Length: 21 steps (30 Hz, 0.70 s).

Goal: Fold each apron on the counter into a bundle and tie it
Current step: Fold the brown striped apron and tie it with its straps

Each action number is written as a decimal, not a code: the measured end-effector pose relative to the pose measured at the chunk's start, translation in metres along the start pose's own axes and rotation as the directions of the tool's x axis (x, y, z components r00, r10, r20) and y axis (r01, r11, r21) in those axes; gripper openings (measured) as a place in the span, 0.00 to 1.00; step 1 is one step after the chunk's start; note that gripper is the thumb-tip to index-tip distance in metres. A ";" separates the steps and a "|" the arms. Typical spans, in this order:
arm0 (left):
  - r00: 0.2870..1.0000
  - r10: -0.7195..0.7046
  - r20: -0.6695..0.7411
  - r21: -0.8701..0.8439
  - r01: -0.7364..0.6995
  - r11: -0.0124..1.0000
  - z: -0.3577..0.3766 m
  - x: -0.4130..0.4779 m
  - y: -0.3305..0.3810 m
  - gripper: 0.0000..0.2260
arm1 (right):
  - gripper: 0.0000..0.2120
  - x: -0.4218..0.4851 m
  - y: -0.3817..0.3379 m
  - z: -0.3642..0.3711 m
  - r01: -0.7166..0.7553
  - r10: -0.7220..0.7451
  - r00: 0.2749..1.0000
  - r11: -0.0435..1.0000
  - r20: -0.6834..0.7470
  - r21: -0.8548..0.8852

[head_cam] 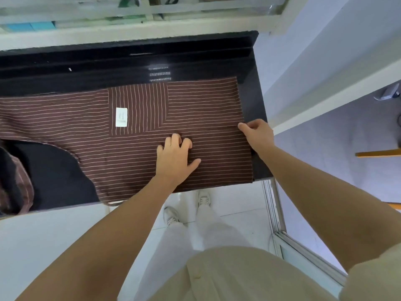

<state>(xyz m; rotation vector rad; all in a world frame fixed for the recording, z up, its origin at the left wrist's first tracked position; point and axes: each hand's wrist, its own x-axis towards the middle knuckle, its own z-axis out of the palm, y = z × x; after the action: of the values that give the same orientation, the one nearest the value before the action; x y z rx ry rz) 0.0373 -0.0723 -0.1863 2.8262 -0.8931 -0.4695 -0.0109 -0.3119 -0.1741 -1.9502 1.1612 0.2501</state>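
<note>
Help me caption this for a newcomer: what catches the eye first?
The striped brown apron spread across the black counter, its white label left of centre. Both hands work it: the left hand rests mid-cloth, the right hand pinches its right edge.
</note>
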 end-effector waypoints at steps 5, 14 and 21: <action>0.979 -0.123 0.161 -0.050 0.133 0.990 -0.017 0.037 0.006 0.19 | 0.14 0.050 -0.046 -0.007 0.026 -0.035 0.994 0.995 0.100 0.094; 0.963 -0.136 0.234 -0.139 0.171 0.975 -0.020 0.054 0.004 0.19 | 0.12 0.097 -0.102 -0.005 0.076 -0.118 0.969 0.978 0.217 0.193; 0.969 -0.153 0.194 -0.177 0.188 0.966 -0.021 0.048 0.008 0.23 | 0.24 0.099 -0.086 -0.011 0.193 -0.201 0.972 0.978 0.119 0.072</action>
<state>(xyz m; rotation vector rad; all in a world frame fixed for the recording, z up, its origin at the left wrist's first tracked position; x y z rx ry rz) 0.0774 -0.1058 -0.1764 2.7233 -0.5929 -0.7981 0.1100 -0.3632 -0.1727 -1.9509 0.8766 0.2264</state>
